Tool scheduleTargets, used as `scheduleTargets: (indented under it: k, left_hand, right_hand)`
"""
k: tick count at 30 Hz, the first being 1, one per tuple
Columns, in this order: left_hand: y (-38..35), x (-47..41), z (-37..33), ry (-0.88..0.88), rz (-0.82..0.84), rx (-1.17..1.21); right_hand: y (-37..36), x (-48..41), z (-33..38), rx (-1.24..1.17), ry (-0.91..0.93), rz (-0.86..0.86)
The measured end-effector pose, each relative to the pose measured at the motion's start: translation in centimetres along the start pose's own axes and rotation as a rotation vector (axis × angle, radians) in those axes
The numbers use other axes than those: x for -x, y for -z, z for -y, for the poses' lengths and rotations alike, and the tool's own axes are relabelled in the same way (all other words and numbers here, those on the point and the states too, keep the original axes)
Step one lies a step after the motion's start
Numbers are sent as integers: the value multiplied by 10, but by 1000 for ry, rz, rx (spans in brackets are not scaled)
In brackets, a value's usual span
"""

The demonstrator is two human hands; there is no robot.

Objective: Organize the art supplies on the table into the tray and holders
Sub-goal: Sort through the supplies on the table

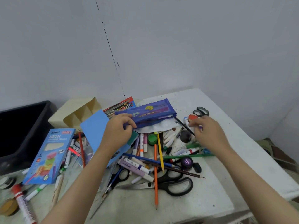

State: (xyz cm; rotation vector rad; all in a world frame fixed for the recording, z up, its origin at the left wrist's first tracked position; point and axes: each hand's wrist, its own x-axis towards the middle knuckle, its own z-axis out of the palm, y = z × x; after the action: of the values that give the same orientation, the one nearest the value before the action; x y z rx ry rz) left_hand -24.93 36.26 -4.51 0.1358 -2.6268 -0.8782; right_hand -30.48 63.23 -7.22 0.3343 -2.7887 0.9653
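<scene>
Little looks done: markers, pencils and scissors lie heaped across the white table (pixel 210 188), while the cream divided cardboard holder (pixel 80 110) at far left and the black plastic tray (pixel 22 126) beside it appear empty. The left hand (pixel 118 135) pinches the near-left corner of the blue fabric pencil pouch (pixel 150 115), whose long axis runs left to right, rising rightward. The right hand (pixel 208 133) curls its fingers on a small purple-tipped item.

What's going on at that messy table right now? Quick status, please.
Left hand gripping blue pencil pouch. Right hand pinching a small purple-tipped item by the black pencil. Cream holder empty. Pens, scissors piled everywhere.
</scene>
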Motion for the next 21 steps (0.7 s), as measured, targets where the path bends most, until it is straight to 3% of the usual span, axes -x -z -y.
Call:
scheduleTargets:
  k: [4,10,14,18,21]
  left_hand:
    - [-10,17,-17,-63,-68,136]
    - [-40,51,-41,-140,-7,137]
    - [-53,59,-55,-115,22,155]
    - [-68,60,-73,-219,131,21]
    - [-81,58,-89,-228,211,54]
  right_hand:
    - [22,-8,-43,356,-9,192]
    - [33,-10,-60,454,179,277]
    - [47,-11,-58,272,261,250]
    - [64,-7,-35,63,329,152]
    - [69,-6,-14,-190,339,157]
